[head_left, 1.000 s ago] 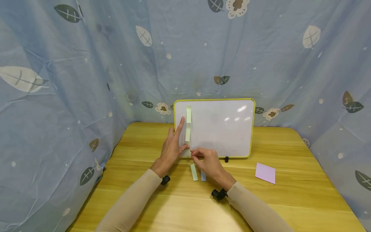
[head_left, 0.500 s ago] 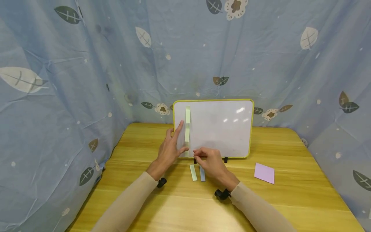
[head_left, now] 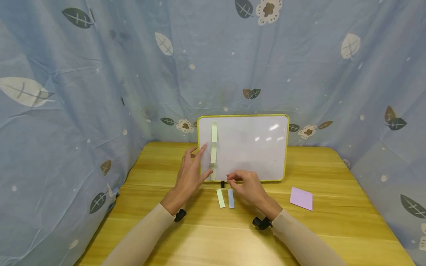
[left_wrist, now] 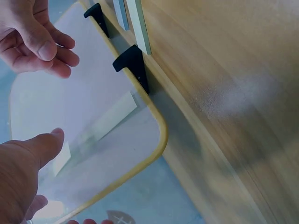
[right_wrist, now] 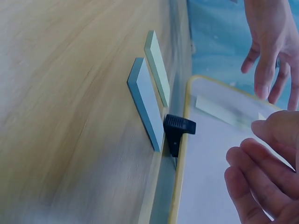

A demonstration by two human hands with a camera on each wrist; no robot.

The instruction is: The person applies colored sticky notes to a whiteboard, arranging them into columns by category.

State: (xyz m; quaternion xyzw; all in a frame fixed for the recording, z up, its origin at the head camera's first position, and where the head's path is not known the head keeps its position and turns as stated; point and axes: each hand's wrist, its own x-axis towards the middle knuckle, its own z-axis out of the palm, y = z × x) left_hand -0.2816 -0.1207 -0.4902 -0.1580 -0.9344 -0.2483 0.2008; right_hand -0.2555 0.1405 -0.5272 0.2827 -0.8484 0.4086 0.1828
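Both hands have shifted away from the strip column, and the blue pad [head_left: 231,198] is now uncovered. Left hand [head_left: 189,173]: fingers spread, holding nothing visible; contact with the whiteboard [head_left: 249,147] unclear. Right hand [head_left: 247,186]: loosely curled, seemingly nothing held. A brush from the left thumb could probably skew or lift the lowest strip [head_left: 213,173]. Count: three pale green strips stacked vertically on the board's left side; one green pad [head_left: 220,198], one blue and one pink pad [head_left: 301,198] on the worktop [head_left: 332,229]; two black feet [left_wrist: 134,65].

There are three green strips [head_left: 214,132], two narrow pads [head_left: 231,198], two black clips [left_wrist: 133,64], one whiteboard [head_left: 249,151], one purple square [head_left: 301,198] and one worktop [head_left: 213,236].
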